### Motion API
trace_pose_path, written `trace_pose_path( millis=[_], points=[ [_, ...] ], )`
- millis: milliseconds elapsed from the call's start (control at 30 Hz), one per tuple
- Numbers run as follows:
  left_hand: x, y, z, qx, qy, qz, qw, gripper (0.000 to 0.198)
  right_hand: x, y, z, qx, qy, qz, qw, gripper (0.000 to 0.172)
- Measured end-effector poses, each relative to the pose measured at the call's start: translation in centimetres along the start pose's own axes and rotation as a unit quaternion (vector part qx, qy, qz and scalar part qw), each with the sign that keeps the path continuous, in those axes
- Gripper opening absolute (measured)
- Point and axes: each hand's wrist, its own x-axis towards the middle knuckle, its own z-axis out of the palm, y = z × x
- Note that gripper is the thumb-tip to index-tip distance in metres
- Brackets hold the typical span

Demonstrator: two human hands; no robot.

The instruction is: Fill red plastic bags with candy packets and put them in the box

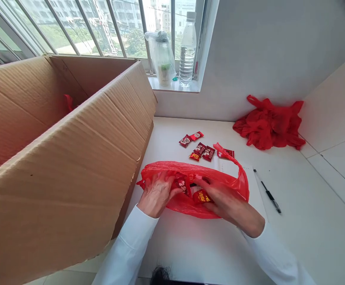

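A red plastic bag (190, 211) lies on the white table with its mouth open toward me, and several small wrapped packets are inside. My left hand (158, 194) reaches into the left part of the bag, thumb apart from the fingers, beside a dark red packet (182, 185). Its fingertips are partly hidden by the bag. My right hand (224, 198) is in the right part of the bag, thumb and fingers closed around a red packet with yellow lettering (202, 196). Several small packets (200, 149) lie on the table behind the bag.
A large open cardboard box (101, 158) stands at the left. Red bags (270, 124) are heaped at the back right. A black pen (267, 192) lies right of the bag, near a paper sheet (257, 198). A water bottle (187, 51) and a bagged cup (163, 59) stand on the windowsill.
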Motion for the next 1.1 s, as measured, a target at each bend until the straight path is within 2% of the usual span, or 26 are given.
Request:
trace_pose_path(
  millis=[33,133,233,267,300,333,400,467,533,633,733,800,833,900,1000,1100],
  points=[
    [0.2,0.3,0.0,0.003,-0.005,-0.007,1.000,0.025,0.0,0.1,-0.2,0.022,-0.014,0.008,1.000,0.053],
    [0.8,1.1,0.6,0.012,-0.002,-0.022,1.000,0.035,0.4,0.2,-0.4,0.088,-0.050,0.018,0.995,0.049],
    [0.9,1.7,1.4,0.006,0.004,-0.026,1.000,0.025,0.7,0.2,0.2,0.160,-0.026,0.030,0.986,0.027],
    [0.9,1.8,1.7,0.002,0.001,-0.024,1.000,0.018,0.6,0.2,0.5,0.179,-0.007,0.040,0.983,0.025],
    [0.8,1.9,1.8,-0.002,0.000,-0.022,1.000,0.012,0.4,0.1,0.8,0.193,0.013,0.050,0.980,0.027],
    [0.7,1.9,1.9,-0.006,0.000,-0.021,1.000,0.014,0.3,0.0,1.1,0.204,0.028,0.057,0.977,0.033],
    [0.5,2.0,1.8,-0.013,0.001,-0.025,1.000,0.029,-0.2,-0.3,1.4,0.217,0.040,0.053,0.974,0.040],
    [0.2,2.1,1.5,-0.014,0.005,-0.028,0.999,0.033,-0.5,-0.6,1.2,0.220,0.046,0.034,0.974,0.037],
    [-0.2,2.1,1.1,-0.029,0.012,-0.021,0.999,0.031,-0.8,-0.9,0.7,0.200,0.080,0.012,0.977,0.034],
    [-1.1,2.1,0.6,-0.104,0.034,0.000,0.994,0.042,-1.0,-1.1,-0.3,0.124,0.185,0.006,0.975,0.032],
    [-1.7,2.3,0.7,-0.206,0.116,0.039,0.971,0.062,-1.4,-1.2,-1.0,0.086,0.260,0.023,0.961,0.028],
    [-1.6,2.5,1.0,-0.254,0.176,0.095,0.946,0.070,-1.6,-1.2,-1.1,0.096,0.252,0.009,0.963,0.027],
    [-1.4,2.6,1.3,-0.270,0.192,0.128,0.935,0.066,-1.6,-1.3,-1.1,0.106,0.237,-0.005,0.966,0.027],
    [-1.0,2.9,1.7,-0.291,0.195,0.180,0.919,0.046,-1.7,-1.3,-0.9,0.131,0.207,-0.032,0.969,0.028],
    [-0.6,3.1,2.2,-0.302,0.215,0.199,0.907,0.016,-1.7,-1.3,-0.5,0.156,0.185,-0.028,0.970,0.023],
    [-0.7,3.2,2.4,-0.270,0.281,0.205,0.898,0.019,-1.6,-1.3,-0.3,0.153,0.160,-0.006,0.975,0.031]
  ],
)
